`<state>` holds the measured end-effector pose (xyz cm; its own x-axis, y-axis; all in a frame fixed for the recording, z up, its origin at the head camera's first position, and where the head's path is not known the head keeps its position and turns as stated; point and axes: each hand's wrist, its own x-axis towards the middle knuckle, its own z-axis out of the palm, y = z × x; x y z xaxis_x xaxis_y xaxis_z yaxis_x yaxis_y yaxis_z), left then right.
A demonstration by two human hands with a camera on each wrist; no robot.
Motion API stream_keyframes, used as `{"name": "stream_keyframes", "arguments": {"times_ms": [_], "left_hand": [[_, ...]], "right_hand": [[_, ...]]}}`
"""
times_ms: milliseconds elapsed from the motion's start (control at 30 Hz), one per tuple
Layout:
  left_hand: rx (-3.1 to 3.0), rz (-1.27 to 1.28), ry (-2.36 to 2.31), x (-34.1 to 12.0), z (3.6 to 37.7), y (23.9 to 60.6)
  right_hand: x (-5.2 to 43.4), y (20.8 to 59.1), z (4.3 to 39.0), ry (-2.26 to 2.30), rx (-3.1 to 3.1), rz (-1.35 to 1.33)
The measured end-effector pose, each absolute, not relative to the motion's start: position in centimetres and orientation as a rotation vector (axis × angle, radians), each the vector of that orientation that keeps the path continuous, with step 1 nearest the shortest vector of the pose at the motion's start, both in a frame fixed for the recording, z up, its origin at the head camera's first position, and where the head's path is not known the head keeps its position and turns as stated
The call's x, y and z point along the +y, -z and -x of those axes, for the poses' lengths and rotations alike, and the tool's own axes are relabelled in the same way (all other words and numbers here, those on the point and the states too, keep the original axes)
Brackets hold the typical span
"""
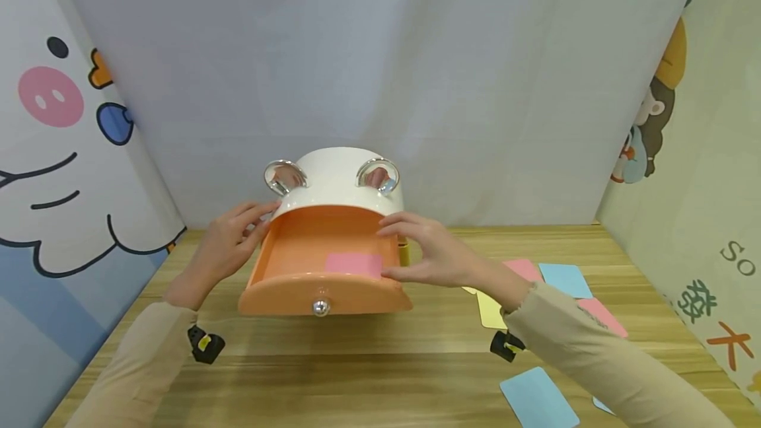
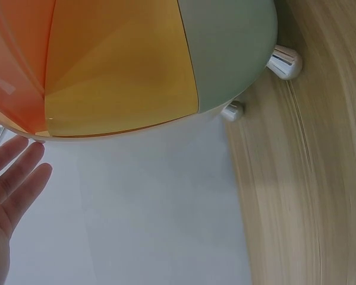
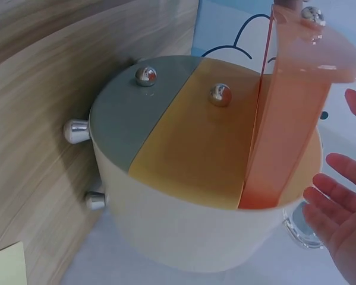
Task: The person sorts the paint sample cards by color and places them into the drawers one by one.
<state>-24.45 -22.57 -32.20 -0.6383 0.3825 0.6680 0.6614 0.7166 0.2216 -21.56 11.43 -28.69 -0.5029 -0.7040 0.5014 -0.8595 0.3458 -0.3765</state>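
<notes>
A white rounded storage box (image 1: 339,174) with chrome ears stands on the table, its top orange drawer (image 1: 333,286) pulled far out. A pink card (image 1: 353,263) lies inside the drawer toward the right. My left hand (image 1: 222,243) is at the drawer's left side, fingertips by the box's front rim; the left wrist view shows its fingers fairly straight. Beside the drawer's right wall is my right hand (image 1: 431,249), fingers and thumb spread apart with nothing visibly gripped. Below the drawer, the right wrist view shows a yellow drawer front (image 3: 195,136) and a grey-green drawer front (image 3: 139,110), both closed.
Several loose cards lie right of the box, among them a blue card (image 1: 541,398), a yellow card (image 1: 490,310) and another blue card (image 1: 563,279). A pale curtain (image 1: 475,84) hangs behind the wooden table (image 1: 357,375). Printed panels flank both sides.
</notes>
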Motion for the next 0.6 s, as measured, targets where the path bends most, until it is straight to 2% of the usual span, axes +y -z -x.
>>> {"name": "stream_keyframes", "arguments": {"times_ms": [300, 600], "left_hand": [[-2.324, 0.777, 0.591, -22.5, 24.2, 32.2], [-2.339, 0.771, 0.605, -22.5, 24.2, 32.0]], "right_hand": [[15.0, 28.1, 21.2, -0.921, -2.471, -1.274], [22.3, 30.1, 21.1, -0.912, -2.56, -1.092]]}}
